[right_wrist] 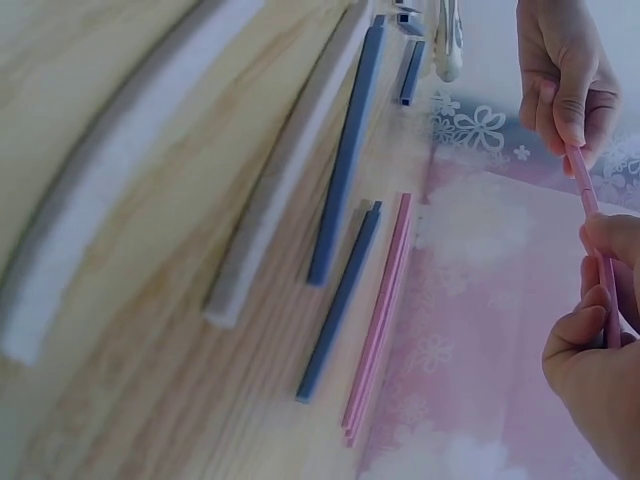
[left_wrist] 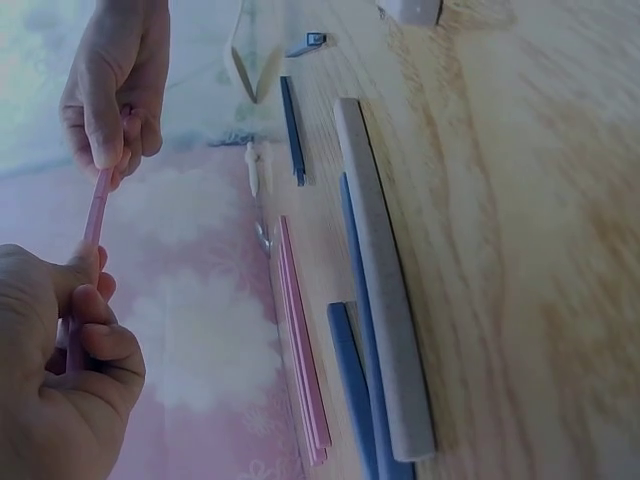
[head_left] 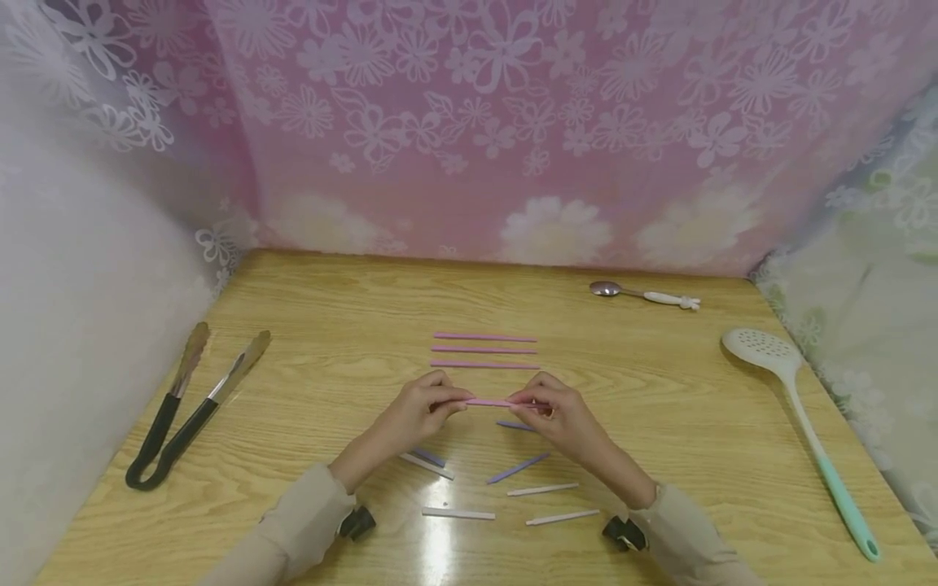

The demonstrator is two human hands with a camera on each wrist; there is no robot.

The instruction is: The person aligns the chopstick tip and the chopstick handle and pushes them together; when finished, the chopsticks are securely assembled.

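Observation:
Both hands hold a slim pink stick [head_left: 488, 402] level above the table, one at each end. My left hand [head_left: 425, 411] pinches its left part between thumb and fingers; my right hand [head_left: 554, 411] pinches the right part. A thin seam crosses the stick between the hands in the left wrist view. Just beyond them lie three long pink sticks [head_left: 485, 351] in parallel rows. Nearer to me are several shorter pieces: a blue stick [head_left: 519, 468] with others like it, and a white stick [head_left: 458, 513] among more white ones. My right hand partly covers one blue piece.
Black-handled tongs [head_left: 176, 423] lie spread at the left. A spoon [head_left: 645, 295] with a white handle is at the back right. Along the right edge rests a slotted skimmer [head_left: 799, 407] with a mint grip. A pink floral curtain [head_left: 469, 146] hangs behind the wooden table [head_left: 337, 317].

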